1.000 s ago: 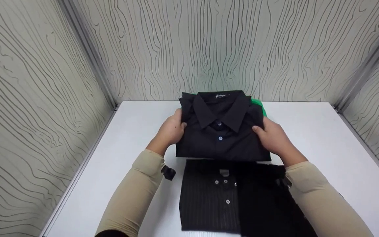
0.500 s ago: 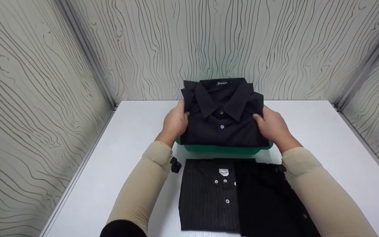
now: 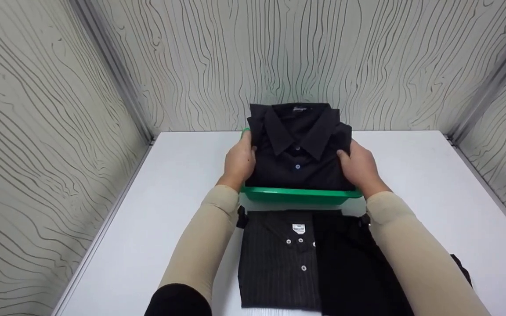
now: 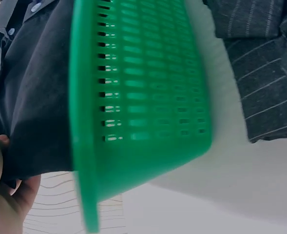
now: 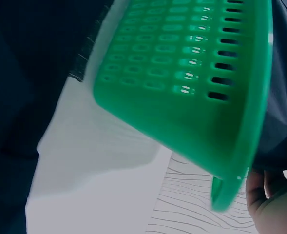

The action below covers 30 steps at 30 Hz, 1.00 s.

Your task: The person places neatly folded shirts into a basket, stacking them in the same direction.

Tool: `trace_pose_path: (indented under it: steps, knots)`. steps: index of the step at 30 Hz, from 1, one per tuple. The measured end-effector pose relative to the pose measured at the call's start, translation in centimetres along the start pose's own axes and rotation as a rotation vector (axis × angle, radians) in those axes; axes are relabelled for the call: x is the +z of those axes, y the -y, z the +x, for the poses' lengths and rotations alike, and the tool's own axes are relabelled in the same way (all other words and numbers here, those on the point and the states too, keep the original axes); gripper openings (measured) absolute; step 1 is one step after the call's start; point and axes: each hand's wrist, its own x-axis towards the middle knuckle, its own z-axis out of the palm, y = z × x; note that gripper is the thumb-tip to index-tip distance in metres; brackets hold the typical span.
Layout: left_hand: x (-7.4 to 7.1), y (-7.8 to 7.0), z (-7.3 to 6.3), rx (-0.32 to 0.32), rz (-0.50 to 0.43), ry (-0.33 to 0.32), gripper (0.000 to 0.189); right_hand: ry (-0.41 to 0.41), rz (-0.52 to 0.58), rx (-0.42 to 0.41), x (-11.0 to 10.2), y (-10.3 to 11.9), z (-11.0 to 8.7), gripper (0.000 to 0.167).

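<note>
A folded dark shirt (image 3: 297, 173) with an upright collar and pale buttons is held level between both hands. My left hand (image 3: 239, 160) grips its left side, thumb on top and fingers underneath. On the opposite side my right hand (image 3: 359, 166) holds it the same way. Beneath the shirt stands a green plastic basket (image 3: 297, 196) with slotted walls; its front rim shows below the shirt's lower edge. In the left wrist view the shirt (image 4: 36, 107) lies above the basket's rim (image 4: 82, 122), with fingers curled under its corner. Most of the basket's inside is hidden.
In front of the basket, on the white table (image 3: 182, 175), lie a folded pinstriped shirt (image 3: 275, 263) with white buttons and, beside it, a folded black garment (image 3: 354, 263) partly under the right forearm. A patterned wall (image 3: 218, 66) stands close behind the basket.
Both hands have carried the dark shirt away from the body, up from in front of the basket to over it. The basket's front wall has come into sight. The garments in front stay put.
</note>
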Motion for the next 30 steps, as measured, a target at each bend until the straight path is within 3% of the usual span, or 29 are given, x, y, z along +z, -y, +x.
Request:
trace_pose_path:
  steps: [6, 13, 22, 30]
  knots:
    - [1.2, 0.3, -0.4, -0.037, 0.0, 0.021, 0.047, 0.022, -0.002, 0.035, 0.8, -0.5, -0.4, 0.035]
    - [2.7, 0.5, -0.8, -0.079, 0.112, 0.034, 0.032, 0.033, -0.049, 0.036, 1.7, -1.0, -0.5, 0.033]
    - [3.3, 0.4, -1.0, -0.059, 0.218, 0.072, 0.019, 0.013, -0.124, 0.032, 2.5, -1.1, -0.6, 0.031]
    - [4.2, 0.4, -1.0, -0.034, 0.349, 0.114, 0.027, -0.01, -0.258, -0.004, 3.5, -1.0, -0.7, 0.019]
